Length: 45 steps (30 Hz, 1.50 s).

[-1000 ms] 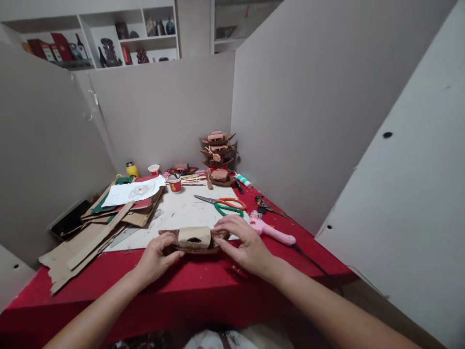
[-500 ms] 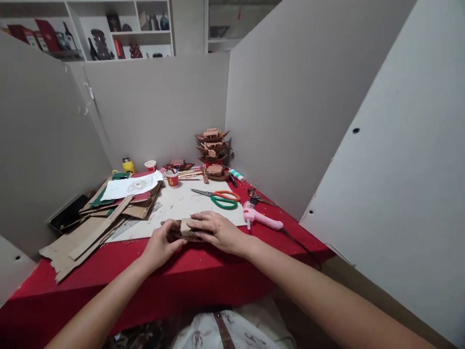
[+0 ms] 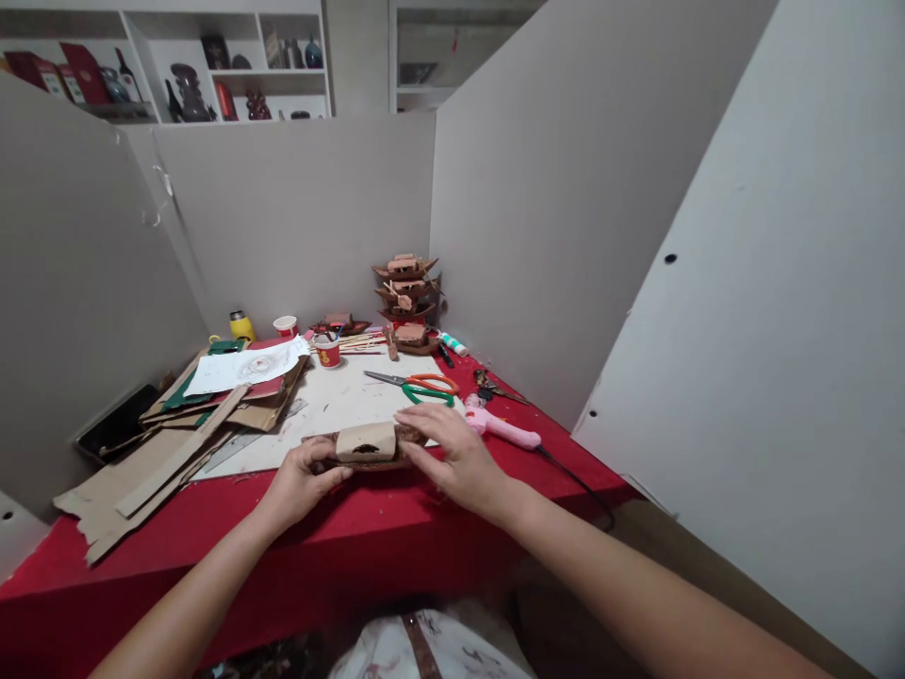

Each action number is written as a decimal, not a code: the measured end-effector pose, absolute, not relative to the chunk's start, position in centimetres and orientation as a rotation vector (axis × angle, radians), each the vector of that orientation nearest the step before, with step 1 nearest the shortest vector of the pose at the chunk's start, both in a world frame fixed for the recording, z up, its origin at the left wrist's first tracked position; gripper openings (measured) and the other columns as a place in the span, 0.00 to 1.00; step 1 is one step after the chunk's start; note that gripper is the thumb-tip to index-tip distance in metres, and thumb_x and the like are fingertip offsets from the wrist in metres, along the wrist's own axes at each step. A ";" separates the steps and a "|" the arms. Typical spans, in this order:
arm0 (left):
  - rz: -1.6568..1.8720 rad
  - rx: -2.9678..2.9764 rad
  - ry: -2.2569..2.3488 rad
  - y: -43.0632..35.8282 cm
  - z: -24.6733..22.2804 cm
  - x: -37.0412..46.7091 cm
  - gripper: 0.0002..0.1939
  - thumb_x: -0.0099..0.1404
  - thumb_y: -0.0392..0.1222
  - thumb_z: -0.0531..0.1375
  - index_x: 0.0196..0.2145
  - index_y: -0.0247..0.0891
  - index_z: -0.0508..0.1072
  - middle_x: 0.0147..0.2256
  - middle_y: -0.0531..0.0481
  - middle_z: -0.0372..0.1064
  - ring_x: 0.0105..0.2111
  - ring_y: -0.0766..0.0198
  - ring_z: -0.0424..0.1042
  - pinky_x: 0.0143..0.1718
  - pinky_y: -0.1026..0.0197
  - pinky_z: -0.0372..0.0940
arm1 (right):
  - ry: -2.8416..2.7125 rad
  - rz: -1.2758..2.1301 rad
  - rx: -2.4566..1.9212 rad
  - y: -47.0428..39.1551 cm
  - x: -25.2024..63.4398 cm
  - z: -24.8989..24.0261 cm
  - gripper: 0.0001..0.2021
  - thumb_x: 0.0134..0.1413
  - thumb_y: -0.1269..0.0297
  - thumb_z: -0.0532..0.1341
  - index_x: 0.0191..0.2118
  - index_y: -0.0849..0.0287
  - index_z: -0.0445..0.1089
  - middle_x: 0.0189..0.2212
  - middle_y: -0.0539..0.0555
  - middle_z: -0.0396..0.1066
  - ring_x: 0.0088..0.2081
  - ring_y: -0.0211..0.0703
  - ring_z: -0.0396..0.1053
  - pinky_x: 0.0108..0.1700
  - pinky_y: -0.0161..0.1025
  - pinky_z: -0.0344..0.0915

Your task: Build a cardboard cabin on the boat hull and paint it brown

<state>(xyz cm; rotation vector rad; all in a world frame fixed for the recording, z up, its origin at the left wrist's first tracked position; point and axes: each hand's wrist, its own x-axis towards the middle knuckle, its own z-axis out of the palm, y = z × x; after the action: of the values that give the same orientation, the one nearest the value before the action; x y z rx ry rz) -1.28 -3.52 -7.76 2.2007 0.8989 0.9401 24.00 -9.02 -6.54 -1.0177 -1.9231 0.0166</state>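
Observation:
A small brown model boat [image 3: 366,447] with a tan cardboard cabin roof lies crosswise near the table's front edge. My left hand [image 3: 305,479] grips its left end, thumb in front and fingers behind. Around the right end, my right hand [image 3: 452,457] is closed with thumb and fingers on either side of the hull. A dark arched cut-out shows in the cabin's near side. Just beyond my right hand lie scissors [image 3: 417,385] with one orange and one green handle. To its right rests a pink glue gun [image 3: 503,426] with a dark cord.
Torn cardboard pieces [image 3: 170,453] and a drawn-on paper sheet [image 3: 244,368] are piled at left. Behind stand a red paper cup [image 3: 328,355], a yellow bottle [image 3: 241,326], thin sticks [image 3: 359,343] and stacked model boats [image 3: 405,290]. Grey panels [image 3: 297,217] enclose the table.
My right hand has slid from the cabin roof to the boat's right end, uncovering the roof and cut-out. The left hand stays on the left end. The view has shifted slightly.

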 end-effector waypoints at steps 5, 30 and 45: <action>0.927 2.206 0.966 -3.9 -8.0 -1.1 0.09 0.60 0.38 0.64 0.39 0.39 0.79 0.36 0.48 0.75 0.37 0.59 0.72 0.39 0.60 0.65 | -1.663 0.230 -1.185 -11.5 23.7 -9.0 0.09 0.62 0.64 0.57 0.41 0.58 0.74 0.29 0.56 0.76 0.31 0.45 0.73 0.37 0.42 0.70; 0.496 2.454 1.163 -3.0 -2.3 2.8 0.29 0.65 0.56 0.59 0.59 0.39 0.67 0.56 0.40 0.70 0.55 0.48 0.70 0.54 0.49 0.65 | -1.824 0.756 -1.239 -8.2 24.5 -9.0 0.13 0.55 0.75 0.61 0.42 0.56 0.79 0.41 0.55 0.80 0.44 0.48 0.75 0.49 0.40 0.66; 0.382 2.383 1.174 -2.2 -2.3 3.5 0.30 0.63 0.56 0.60 0.58 0.37 0.69 0.53 0.41 0.74 0.49 0.48 0.73 0.48 0.52 0.67 | -1.770 0.802 -1.323 -7.8 24.4 -8.7 0.06 0.52 0.77 0.63 0.33 0.60 0.75 0.17 0.44 0.67 0.22 0.36 0.66 0.27 0.32 0.56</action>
<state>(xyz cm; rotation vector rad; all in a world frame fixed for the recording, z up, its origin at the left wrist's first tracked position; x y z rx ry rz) 3.51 -2.22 -2.31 2.3828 1.1743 0.3820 24.35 -7.82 -8.70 -1.3232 -1.7699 0.8016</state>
